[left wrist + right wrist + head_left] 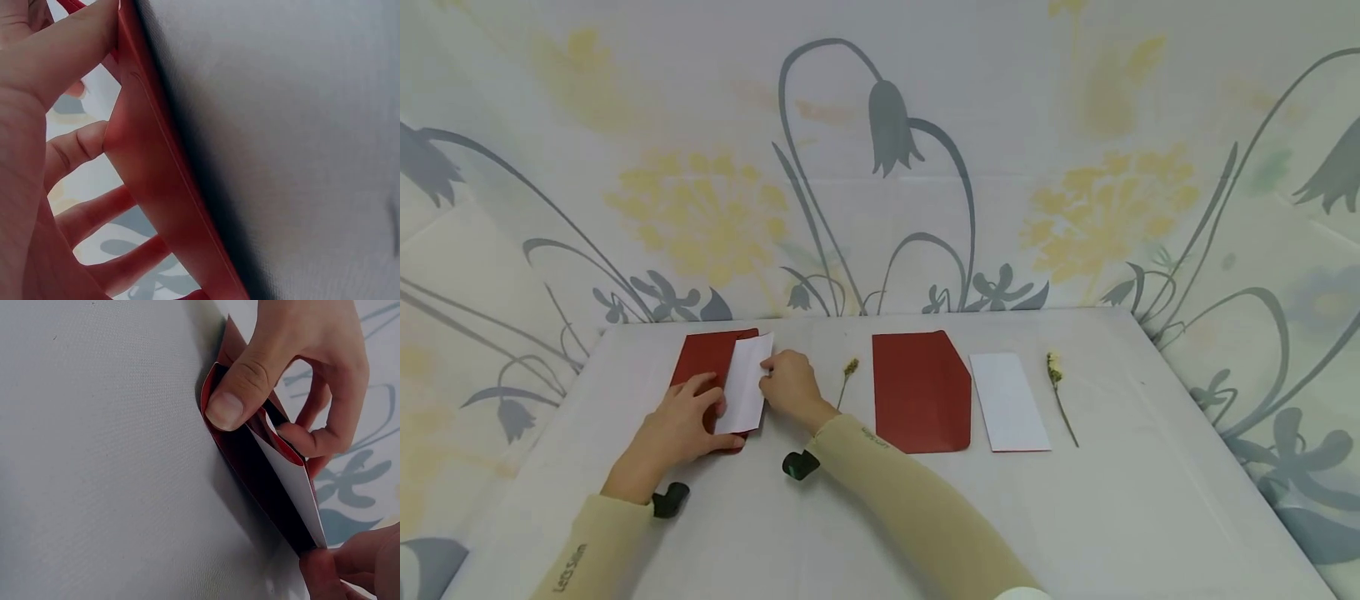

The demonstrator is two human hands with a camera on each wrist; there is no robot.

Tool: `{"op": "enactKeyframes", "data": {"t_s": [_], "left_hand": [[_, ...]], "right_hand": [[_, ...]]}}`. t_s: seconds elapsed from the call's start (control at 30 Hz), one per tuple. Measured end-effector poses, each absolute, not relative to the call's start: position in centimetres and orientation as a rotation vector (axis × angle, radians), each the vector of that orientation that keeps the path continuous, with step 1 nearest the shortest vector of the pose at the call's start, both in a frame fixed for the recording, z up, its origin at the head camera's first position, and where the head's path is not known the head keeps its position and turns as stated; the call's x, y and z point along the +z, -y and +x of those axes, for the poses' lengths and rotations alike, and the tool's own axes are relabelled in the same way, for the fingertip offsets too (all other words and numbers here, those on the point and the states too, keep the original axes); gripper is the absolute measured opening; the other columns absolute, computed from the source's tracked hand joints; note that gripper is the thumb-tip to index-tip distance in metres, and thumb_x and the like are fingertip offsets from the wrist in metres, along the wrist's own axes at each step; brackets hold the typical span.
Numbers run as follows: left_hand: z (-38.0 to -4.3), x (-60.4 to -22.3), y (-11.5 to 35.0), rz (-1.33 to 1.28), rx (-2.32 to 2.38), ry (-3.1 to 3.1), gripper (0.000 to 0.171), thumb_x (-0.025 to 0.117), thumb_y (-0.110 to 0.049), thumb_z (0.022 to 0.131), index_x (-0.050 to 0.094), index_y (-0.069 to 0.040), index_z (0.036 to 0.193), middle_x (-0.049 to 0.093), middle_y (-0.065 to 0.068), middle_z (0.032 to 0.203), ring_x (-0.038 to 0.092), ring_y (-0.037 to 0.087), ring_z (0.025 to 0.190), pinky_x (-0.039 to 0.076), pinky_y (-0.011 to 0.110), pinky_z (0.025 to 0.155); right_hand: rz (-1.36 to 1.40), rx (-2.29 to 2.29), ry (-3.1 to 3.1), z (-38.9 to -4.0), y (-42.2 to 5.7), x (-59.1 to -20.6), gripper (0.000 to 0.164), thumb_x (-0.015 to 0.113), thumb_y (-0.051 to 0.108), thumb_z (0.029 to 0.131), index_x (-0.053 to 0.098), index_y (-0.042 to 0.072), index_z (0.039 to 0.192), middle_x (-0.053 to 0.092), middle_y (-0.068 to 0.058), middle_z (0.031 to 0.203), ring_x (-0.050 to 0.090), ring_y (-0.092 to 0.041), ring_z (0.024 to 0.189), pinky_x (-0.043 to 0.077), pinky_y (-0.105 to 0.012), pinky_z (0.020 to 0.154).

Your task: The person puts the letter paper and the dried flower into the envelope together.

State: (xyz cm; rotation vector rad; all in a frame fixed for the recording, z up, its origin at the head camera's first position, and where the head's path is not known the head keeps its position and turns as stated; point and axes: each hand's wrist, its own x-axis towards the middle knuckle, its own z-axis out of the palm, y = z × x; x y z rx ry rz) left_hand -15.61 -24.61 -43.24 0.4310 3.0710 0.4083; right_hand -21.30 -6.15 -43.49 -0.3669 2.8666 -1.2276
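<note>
On the left of the table, my left hand (679, 423) grips a red envelope (706, 352), its thumb at the near edge and its fingers spread on the upper side. A folded white card (747, 379) lies at a slant over the envelope's right part. My right hand (793, 385) pinches the card's right edge. In the right wrist view, the left thumb (226, 411) presses on the lip of the envelope, whose dark inside gapes beside the white card (289, 481). The left wrist view shows the envelope's red side (150, 144) lifted at an angle, fingers behind it.
A small dried flower (849, 368) lies just right of my right hand. Beyond it, in a row, are a second red envelope (921, 392), another white card (1011, 402) with a red lower edge, and another dried flower (1055, 373). A flower-patterned curtain (880, 208) hangs behind the table.
</note>
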Motion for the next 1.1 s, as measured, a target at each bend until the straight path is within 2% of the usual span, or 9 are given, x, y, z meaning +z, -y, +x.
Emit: {"op": "enactKeyframes", "data": {"t_s": [0.3, 0.47, 0.67, 0.9, 1.1], "left_hand": [[-15.5, -43.3, 24.6, 0.445, 0.413, -3.096, 0.047, 0.090, -0.043, 0.068, 0.054, -0.019, 0.087, 0.042, 0.025, 0.142, 0.038, 0.054, 0.124, 0.050, 0.069, 0.080], [-15.4, -43.2, 24.7, 0.451, 0.425, -3.090, 0.048, 0.090, -0.043, 0.068, 0.054, -0.018, 0.087, 0.042, 0.026, 0.142, 0.038, 0.055, 0.124, 0.050, 0.069, 0.079], [-15.4, -43.4, 24.8, 0.457, 0.438, -3.091, 0.048, 0.089, -0.044, 0.069, 0.054, -0.018, 0.087, 0.041, 0.027, 0.142, 0.038, 0.056, 0.124, 0.049, 0.069, 0.078], [-15.3, -43.5, 24.8, 0.473, 0.471, -3.100, 0.048, 0.090, -0.044, 0.068, 0.054, -0.017, 0.086, 0.042, 0.027, 0.142, 0.039, 0.057, 0.123, 0.049, 0.069, 0.081], [-15.2, -43.5, 24.7, 0.484, 0.494, -3.096, 0.048, 0.090, -0.045, 0.068, 0.053, -0.017, 0.085, 0.042, 0.025, 0.142, 0.039, 0.055, 0.124, 0.048, 0.070, 0.082]], "right_hand": [[-0.410, -1.220, -2.881, -21.2, 6.7, -43.5, 0.024, 0.066, 0.006, 0.090, 0.075, 0.003, 0.112, 0.073, -0.006, 0.101, 0.056, -0.009, 0.078, 0.044, -0.015, 0.060], [-0.485, -1.177, -2.939, -20.9, 6.8, -43.8, 0.025, 0.067, 0.008, 0.091, 0.074, 0.003, 0.114, 0.071, -0.009, 0.104, 0.063, -0.013, 0.092, 0.049, -0.018, 0.074], [-0.526, -1.148, -2.974, -20.5, 6.9, -44.0, 0.027, 0.066, 0.009, 0.093, 0.072, 0.003, 0.118, 0.067, -0.011, 0.112, 0.063, -0.018, 0.104, 0.050, -0.022, 0.086], [-0.561, -1.078, -2.985, -20.5, 7.3, -44.5, 0.026, 0.067, 0.011, 0.094, 0.073, 0.006, 0.118, 0.066, -0.008, 0.113, 0.063, -0.016, 0.103, 0.050, -0.019, 0.084], [-0.595, -1.141, -2.929, -20.6, 7.4, -45.2, 0.027, 0.069, 0.011, 0.092, 0.073, 0.003, 0.117, 0.069, -0.007, 0.112, 0.064, -0.016, 0.104, 0.050, -0.019, 0.085]]}}
